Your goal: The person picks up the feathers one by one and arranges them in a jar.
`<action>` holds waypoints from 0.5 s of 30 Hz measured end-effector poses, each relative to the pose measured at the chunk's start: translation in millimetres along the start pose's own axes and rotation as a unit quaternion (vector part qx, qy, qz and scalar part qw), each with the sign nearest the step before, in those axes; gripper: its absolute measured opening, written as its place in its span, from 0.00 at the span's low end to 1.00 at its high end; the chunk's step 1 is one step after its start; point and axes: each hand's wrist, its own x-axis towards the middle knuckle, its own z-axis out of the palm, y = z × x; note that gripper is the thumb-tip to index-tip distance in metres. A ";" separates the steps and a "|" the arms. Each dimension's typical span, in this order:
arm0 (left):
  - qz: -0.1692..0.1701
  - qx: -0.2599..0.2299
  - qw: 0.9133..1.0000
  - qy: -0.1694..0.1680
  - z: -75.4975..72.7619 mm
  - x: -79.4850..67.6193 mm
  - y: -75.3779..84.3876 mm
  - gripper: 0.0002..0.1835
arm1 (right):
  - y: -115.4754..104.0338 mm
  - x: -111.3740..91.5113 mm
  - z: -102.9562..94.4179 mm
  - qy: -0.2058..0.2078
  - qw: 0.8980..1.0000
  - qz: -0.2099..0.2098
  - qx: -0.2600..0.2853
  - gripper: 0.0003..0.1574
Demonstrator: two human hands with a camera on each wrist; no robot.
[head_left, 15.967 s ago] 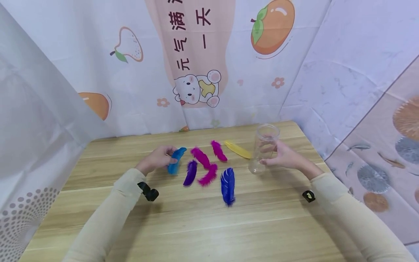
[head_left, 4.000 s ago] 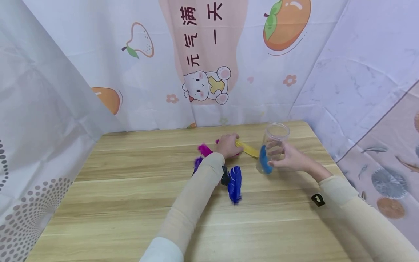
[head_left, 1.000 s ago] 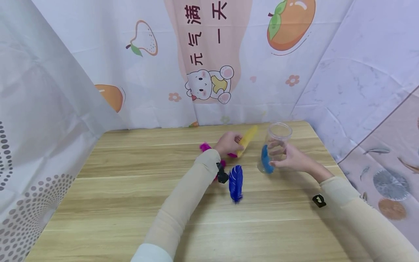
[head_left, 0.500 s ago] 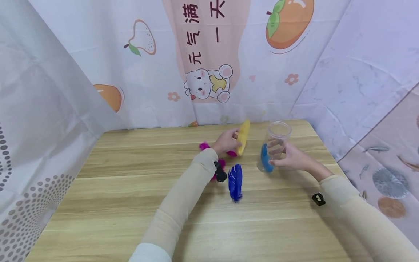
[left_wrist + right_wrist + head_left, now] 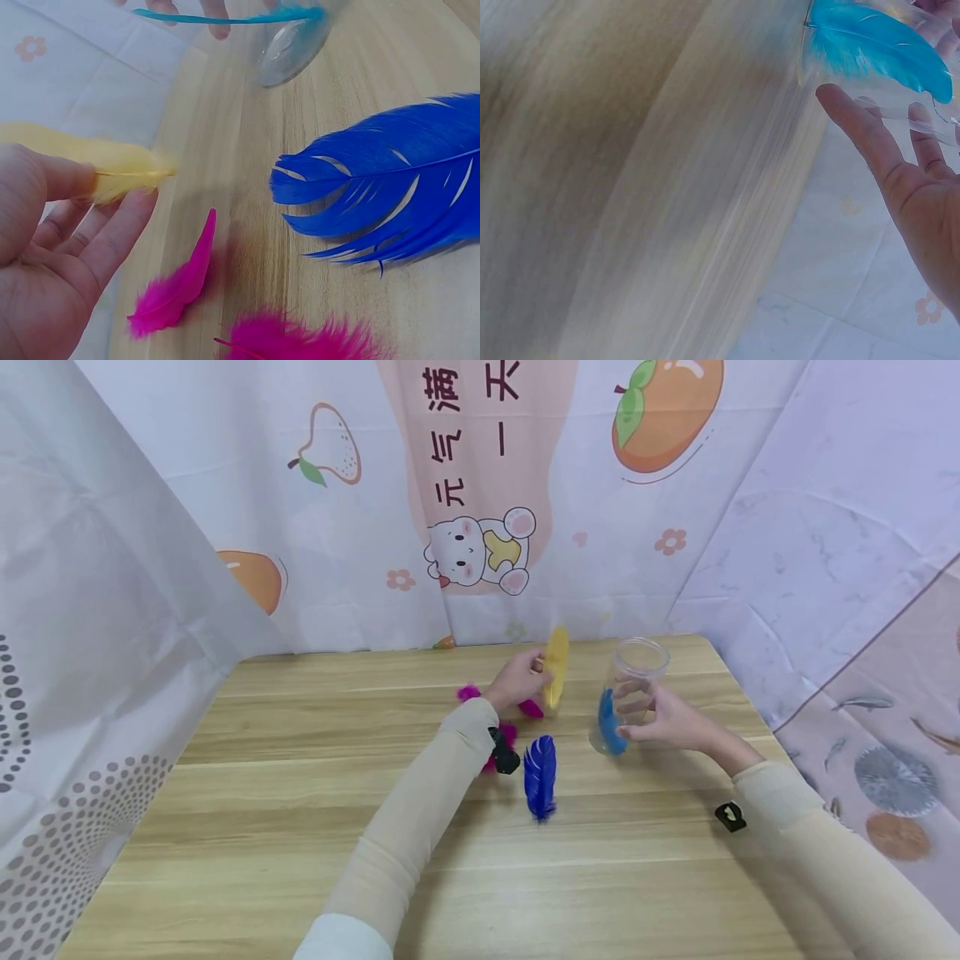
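My left hand (image 5: 517,680) pinches a yellow feather (image 5: 557,664) by its lower part, holding it nearly upright above the table; in the left wrist view, thumb and fingertips meet on the yellow feather (image 5: 112,169). To the right, my right hand (image 5: 663,718) curls round a clear plastic jar (image 5: 640,656) that stands upright without a lid. Inside it leans a light blue feather (image 5: 611,727), also plain in the right wrist view, where the light blue feather (image 5: 885,45) shows through the wall. A dark blue feather (image 5: 540,777) lies on the table in front of the jar.
Magenta feathers, one of them a small feather (image 5: 531,708), lie under and beside my left forearm, which partly covers them. A wooden table (image 5: 600,877) carries everything. A printed curtain (image 5: 337,568) hangs behind its back edge, with more cloth at both sides.
The light blue feather, earlier at my left hand on the table, is now in the jar. My left hand has lifted the yellow feather and turned it upright. The right hand stays on the jar.
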 end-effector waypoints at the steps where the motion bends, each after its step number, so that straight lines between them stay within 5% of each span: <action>1: 0.000 -0.002 1.000 0.002 -0.2 -0.3 0.6 0.20 | 0.1 0.2 0.0 0.000 1.000 0.001 0.001 0.52; 15: 0.002 -0.045 0.999 0.006 1.9 0.8 1.6 0.16 | 0.8 0.5 -0.1 0.001 1.000 -0.004 0.004 0.51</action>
